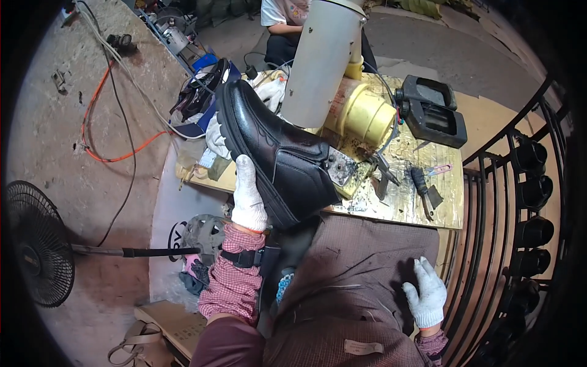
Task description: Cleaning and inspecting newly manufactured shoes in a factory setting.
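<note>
A black leather ankle boot (pixel 278 156) with a thick ridged sole is held up tilted, its toe toward the upper left. My left hand (pixel 247 196), in a white knit glove, grips the boot by its sole; part of that grip is hidden behind the boot. The heel end is close to the small metal plate (pixel 340 168) of a yellow machine (pixel 370 116) with a big grey cylinder (pixel 321 61). My right hand (pixel 426 295), also gloved in white, lies over the brown apron (pixel 361 275) on my lap, thumb and fingers apart, holding nothing.
On the stained wooden table (pixel 449 177) lie a dark-handled scraper (pixel 423 189), pink thread snips (pixel 440 169) and a black plastic container (pixel 431 110). A black rack (pixel 483 202) with dark shoes stands right. At left is a fan (pixel 40 244). A person (pixel 281 27) sits beyond the table.
</note>
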The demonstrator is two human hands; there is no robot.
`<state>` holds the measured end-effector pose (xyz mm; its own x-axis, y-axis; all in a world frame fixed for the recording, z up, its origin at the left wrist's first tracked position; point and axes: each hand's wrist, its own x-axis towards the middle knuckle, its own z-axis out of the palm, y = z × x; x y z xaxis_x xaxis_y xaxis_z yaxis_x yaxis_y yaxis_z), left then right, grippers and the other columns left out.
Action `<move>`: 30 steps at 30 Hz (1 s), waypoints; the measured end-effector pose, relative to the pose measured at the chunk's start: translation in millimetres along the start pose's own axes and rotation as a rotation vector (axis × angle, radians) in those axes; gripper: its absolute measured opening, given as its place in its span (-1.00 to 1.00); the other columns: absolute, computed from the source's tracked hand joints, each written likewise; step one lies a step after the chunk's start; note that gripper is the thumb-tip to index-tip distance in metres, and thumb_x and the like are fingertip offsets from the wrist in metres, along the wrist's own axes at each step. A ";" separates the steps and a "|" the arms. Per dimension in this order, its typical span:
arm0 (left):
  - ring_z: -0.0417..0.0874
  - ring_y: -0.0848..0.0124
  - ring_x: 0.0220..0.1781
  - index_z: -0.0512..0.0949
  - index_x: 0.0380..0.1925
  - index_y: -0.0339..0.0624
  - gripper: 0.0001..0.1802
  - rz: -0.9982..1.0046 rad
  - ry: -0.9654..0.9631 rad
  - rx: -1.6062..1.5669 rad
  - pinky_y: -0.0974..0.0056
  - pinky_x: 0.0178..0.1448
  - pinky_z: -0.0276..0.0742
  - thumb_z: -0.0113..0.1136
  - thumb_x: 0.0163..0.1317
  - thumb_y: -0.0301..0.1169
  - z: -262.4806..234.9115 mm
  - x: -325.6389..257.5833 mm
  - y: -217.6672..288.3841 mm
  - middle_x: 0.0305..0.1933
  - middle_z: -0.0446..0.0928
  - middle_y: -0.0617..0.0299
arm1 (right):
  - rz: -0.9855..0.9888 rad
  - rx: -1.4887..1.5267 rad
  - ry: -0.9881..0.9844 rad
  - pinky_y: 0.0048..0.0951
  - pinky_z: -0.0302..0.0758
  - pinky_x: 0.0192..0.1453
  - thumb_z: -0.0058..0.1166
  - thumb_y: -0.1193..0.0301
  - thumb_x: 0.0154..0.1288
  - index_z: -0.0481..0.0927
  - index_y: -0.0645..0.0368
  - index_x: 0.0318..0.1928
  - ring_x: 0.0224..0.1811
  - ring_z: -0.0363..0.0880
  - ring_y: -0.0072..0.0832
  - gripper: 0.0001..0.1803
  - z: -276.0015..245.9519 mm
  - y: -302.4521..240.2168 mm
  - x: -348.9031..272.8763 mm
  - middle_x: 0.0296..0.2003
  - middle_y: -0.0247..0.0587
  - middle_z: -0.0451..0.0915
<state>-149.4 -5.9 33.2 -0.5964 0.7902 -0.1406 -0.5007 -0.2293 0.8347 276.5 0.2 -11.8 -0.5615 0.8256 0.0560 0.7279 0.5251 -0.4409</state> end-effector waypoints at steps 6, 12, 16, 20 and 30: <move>0.61 0.15 0.32 0.31 0.51 -0.05 -0.22 -0.392 0.260 -0.551 0.02 0.43 0.56 0.16 0.47 0.15 42.6 26.6 53.8 0.40 0.51 0.07 | 0.010 -0.048 0.011 -0.11 0.62 0.15 0.29 0.14 0.30 0.56 0.18 0.31 0.11 0.68 0.06 -0.36 4.9 11.8 -3.3 0.25 0.14 0.59; 0.44 0.15 0.45 -0.29 0.67 0.01 0.13 0.306 0.293 0.129 -0.01 0.42 0.53 0.33 0.42 -0.11 77.5 45.4 20.4 0.60 0.17 0.07 | -0.050 -0.049 0.000 -0.15 0.62 0.06 0.26 0.14 0.34 0.56 0.15 0.30 0.04 0.70 -0.01 -0.40 -5.3 -0.7 15.9 0.24 0.09 0.59; 0.41 0.06 0.45 -0.28 0.67 -0.01 0.21 0.307 0.206 0.113 -0.05 0.37 0.55 0.41 0.34 -0.02 61.7 57.3 11.4 0.59 0.17 -0.01 | -0.193 -0.021 0.039 -0.20 0.57 0.00 0.27 0.20 0.33 0.54 0.15 0.33 -0.01 0.69 -0.09 -0.40 -14.1 -18.4 40.8 0.24 0.02 0.61; 0.34 0.03 0.50 -0.34 0.67 -0.03 0.23 0.250 0.227 0.146 -0.05 0.40 0.51 0.36 0.35 0.04 38.5 48.7 -0.3 0.63 0.10 -0.03 | -0.356 0.007 0.130 -0.19 0.54 0.15 0.29 0.32 0.30 0.49 0.19 0.39 0.10 0.65 -0.08 -0.34 -19.3 -47.5 87.0 0.23 0.00 0.62; 0.21 0.11 0.59 -0.29 0.67 -0.17 0.25 0.169 0.205 0.211 0.10 0.63 0.09 0.36 0.34 0.09 48.7 -35.6 -25.1 0.64 0.14 -0.06 | -0.887 -0.036 0.156 -0.17 0.57 0.02 0.04 0.40 0.27 0.62 0.11 0.02 -0.08 0.67 -0.14 -0.69 -12.6 -158.3 172.5 -0.17 -0.14 0.68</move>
<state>-85.1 -0.6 43.3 -0.7842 0.6157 -0.0769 -0.2558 -0.2079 0.9441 69.4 62.2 79.0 -0.8647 0.1311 0.4848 0.0658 0.9866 -0.1494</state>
